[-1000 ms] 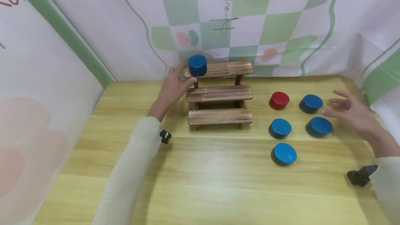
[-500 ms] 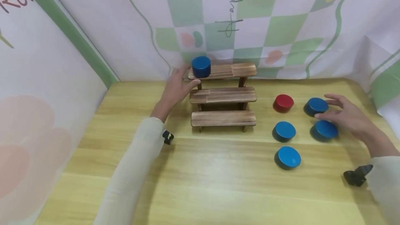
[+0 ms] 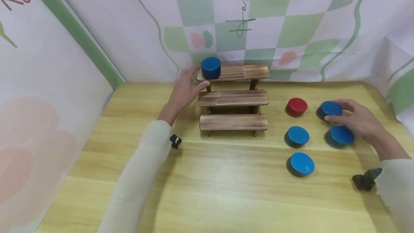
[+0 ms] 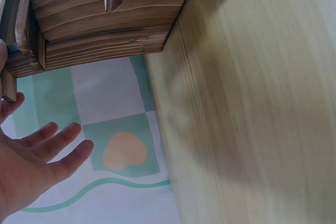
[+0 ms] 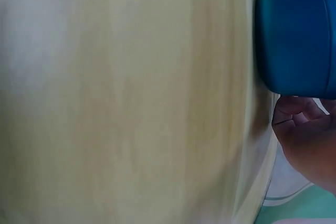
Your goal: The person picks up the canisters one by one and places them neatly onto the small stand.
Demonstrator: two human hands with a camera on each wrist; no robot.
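Note:
A three-tier wooden shelf stand [image 3: 233, 98] stands against the back cloth, a blue round block [image 3: 211, 68] on the left of its top tier. My left hand [image 3: 184, 90] holds the left end of that tier between thumb and index finger; the left wrist view shows the other fingers [image 4: 58, 148] spread free. Over on the right, my right hand [image 3: 362, 118] grips the far-right blue round block [image 3: 329, 110], thumb in front and fingers behind. Right below the thumb sits a wider blue round block [image 3: 339, 136]. A large blue block [image 5: 296, 40] hides part of the fingers in the right wrist view.
A red round block [image 3: 296, 107] stands left of the gripped one. Two lighter blue round blocks [image 3: 297, 136] stand nearer the front, one before the other. Printed cloth [image 3: 258, 28] walls the back of the wooden table [image 3: 210, 182].
My right hand has moved left onto the far-right blue round block and closed its fingers round it. The left hand stays at the top tier; the whole view has shifted slightly.

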